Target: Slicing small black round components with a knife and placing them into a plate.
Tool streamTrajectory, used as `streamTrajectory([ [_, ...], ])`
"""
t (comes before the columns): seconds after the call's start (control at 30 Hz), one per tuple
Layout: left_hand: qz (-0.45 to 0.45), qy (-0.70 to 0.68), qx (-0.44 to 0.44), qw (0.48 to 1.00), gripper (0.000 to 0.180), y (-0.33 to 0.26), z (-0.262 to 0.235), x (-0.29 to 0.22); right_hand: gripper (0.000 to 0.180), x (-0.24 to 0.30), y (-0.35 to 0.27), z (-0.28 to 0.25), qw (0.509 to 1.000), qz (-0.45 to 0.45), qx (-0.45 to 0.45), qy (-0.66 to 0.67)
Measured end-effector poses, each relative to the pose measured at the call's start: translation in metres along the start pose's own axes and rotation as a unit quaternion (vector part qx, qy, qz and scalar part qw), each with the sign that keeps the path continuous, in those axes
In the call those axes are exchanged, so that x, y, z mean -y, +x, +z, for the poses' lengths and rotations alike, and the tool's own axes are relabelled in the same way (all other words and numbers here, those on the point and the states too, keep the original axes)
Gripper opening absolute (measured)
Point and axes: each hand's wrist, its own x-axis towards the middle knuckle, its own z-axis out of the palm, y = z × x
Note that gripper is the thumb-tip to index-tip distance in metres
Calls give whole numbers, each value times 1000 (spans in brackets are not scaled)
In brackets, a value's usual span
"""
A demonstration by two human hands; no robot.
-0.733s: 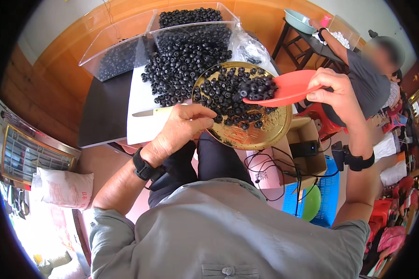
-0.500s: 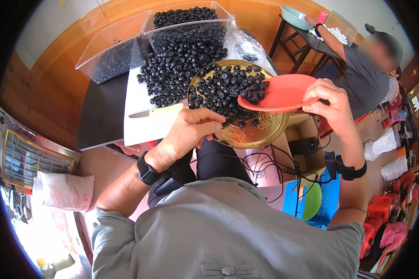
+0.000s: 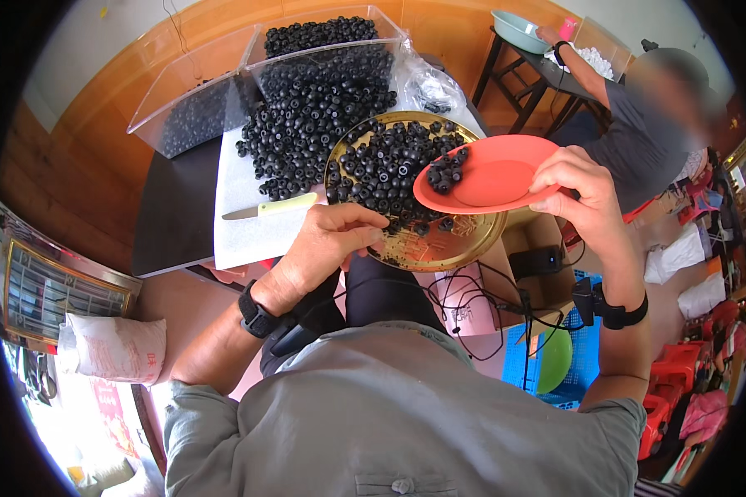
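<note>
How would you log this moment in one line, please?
left hand: by round gold metal tray | right hand: grips shallow round red plate | small round black pieces: on plate and tray

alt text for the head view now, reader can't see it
A person's right hand holds a red plate with small black round pieces at one end, partly over a gold tray bearing more. The left hand is at the tray's near edge. Beyond, more pieces lie heaped before clear bins, near a knife.
</note>
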Motion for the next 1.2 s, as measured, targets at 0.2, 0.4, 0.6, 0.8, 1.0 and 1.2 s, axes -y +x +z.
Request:
streamTrajectory([
  [0.2, 8, -16, -13, 1000, 25, 1, -13, -7, 16, 7, 35, -13, 997, -14, 61, -52],
  [0.4, 15, -71, -62, 995, 24, 5, -38, 0, 28, 23, 70, -9, 974, -113, 103, -165],
  [0.6, 29, -93, -126, 987, 25, 9, -82, 6, 29, 29, 90, -33, 960, -100, 103, -242],
  [0.8, 99, -16, -276, 956, 33, 44, -153, 4, 21, 19, 177, -28, 999, -25, 1, -45],
  [1.0, 216, 219, -403, 862, 49, 110, -217, 9, 37, -35, 326, 65, 995, 17, -33, 88],
  [1.2, 228, 342, -349, 842, 50, 129, -211, -6, 38, -58, 381, 126, 987, 118, 101, 49],
])
